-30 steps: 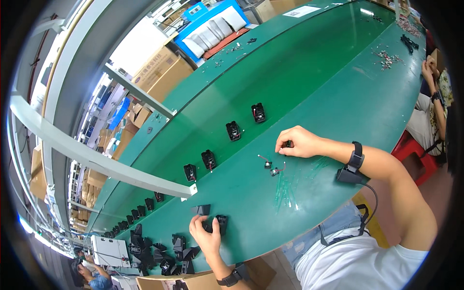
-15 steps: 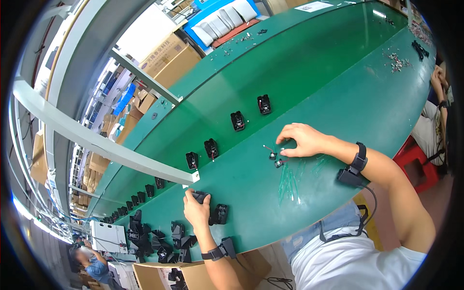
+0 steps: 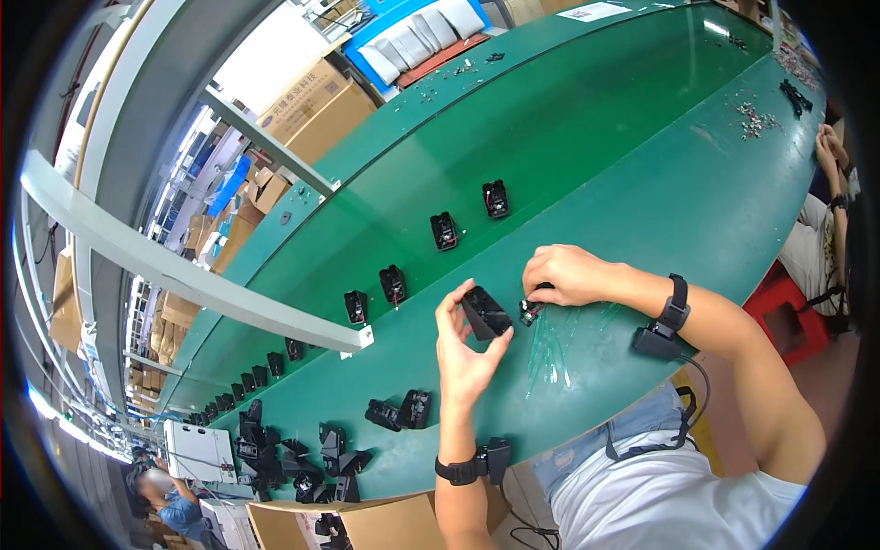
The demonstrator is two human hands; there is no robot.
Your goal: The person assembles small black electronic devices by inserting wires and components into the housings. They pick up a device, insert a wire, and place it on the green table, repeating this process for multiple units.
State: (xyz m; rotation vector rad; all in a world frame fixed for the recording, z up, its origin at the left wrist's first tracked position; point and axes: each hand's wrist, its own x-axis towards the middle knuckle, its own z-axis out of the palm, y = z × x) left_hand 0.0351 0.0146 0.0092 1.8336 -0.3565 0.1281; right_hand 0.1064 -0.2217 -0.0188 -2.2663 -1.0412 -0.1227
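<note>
Premises are presenting as a factory assembly line. A long green desk [image 3: 642, 156] is running the length of the hall, and identical black plastic housings [image 3: 445, 231] are sitting on it in a spaced row. More housings [image 3: 302, 458] are lying heaped at the near end. Small metal parts [image 3: 753, 117] are lying scattered further along. Cardboard cartons [image 3: 312, 105] are standing stacked behind the line, and another worker [image 3: 830, 220] is sitting at the same desk.

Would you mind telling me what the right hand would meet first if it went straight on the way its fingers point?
Probably the black housing in the left hand; the right hand points left toward it, though depth is unclear.
</note>
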